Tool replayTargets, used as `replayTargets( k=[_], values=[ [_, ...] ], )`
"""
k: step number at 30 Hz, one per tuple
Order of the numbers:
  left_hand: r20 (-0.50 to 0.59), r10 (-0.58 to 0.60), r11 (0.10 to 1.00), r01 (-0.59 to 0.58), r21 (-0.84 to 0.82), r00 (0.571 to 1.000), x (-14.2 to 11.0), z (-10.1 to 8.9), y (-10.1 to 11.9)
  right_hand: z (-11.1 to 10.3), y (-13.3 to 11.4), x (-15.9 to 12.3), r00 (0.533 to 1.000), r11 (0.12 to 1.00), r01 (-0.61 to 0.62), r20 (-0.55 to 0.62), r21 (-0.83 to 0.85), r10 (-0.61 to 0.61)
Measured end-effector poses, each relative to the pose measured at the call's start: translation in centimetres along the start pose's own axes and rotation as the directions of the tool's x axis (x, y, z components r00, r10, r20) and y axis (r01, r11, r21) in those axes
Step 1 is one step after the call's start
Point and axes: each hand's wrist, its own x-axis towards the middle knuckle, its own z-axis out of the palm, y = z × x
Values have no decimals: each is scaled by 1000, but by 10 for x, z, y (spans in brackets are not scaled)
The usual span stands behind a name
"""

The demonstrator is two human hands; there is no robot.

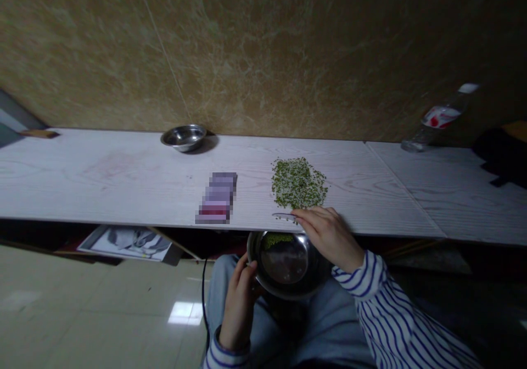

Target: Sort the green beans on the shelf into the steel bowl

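Note:
My left hand (239,297) grips the rim of a steel bowl (288,281) held below the table's front edge, above my lap. A few green beans lie inside the bowl at its far side. My right hand (327,234) rests on the table edge with curled fingers, touching the near side of a pile of green beans (298,182). A few beans lie at its fingertips on the edge. Whether it pinches any beans I cannot make out.
A white wooden table (102,182) runs along a brown marbled wall. A second steel bowl (183,137) stands at the back. A blurred purple packet (217,197) lies near the front. A plastic bottle (440,119) leans at the far right. A dark object (502,149) sits beyond it.

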Motion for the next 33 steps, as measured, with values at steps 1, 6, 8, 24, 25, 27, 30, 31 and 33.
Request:
replayTargets(
  k=[1,6,8,24,25,27,30,31,33],
  values=[
    [2,3,1000,-3,3,1000,0,1,1,-1,0,-1,1000,1000,15,7,9,-15],
    [7,-1,999,1,47,1000,-1,5,2,-8,-1,-9,997,997,62,53,49,-64],
    [24,-1,999,0,33,1000,-2,6,1,-10,-1,-13,995,995,61,72,80,-67],
    [52,-17,1000,17,2,998,-3,7,-5,-13,36,-17,962,975,-218,-176,-43,207],
    [55,-18,1000,17,4,998,-2,7,-5,-13,36,-16,961,973,-225,-178,-52,213],
    [53,-21,1000,20,10,998,-2,7,-5,-11,36,-13,961,969,-235,-169,-71,221],
    [56,-22,1000,21,17,998,-2,8,-5,-10,32,-9,967,969,-229,-132,-90,216],
    [57,-18,1000,17,18,998,-3,8,-5,-9,31,-9,970,970,-223,-118,-96,211],
    [43,-10,1000,9,16,999,-3,9,-5,-8,28,-9,975,972,-211,-95,-106,201]
  ],
)
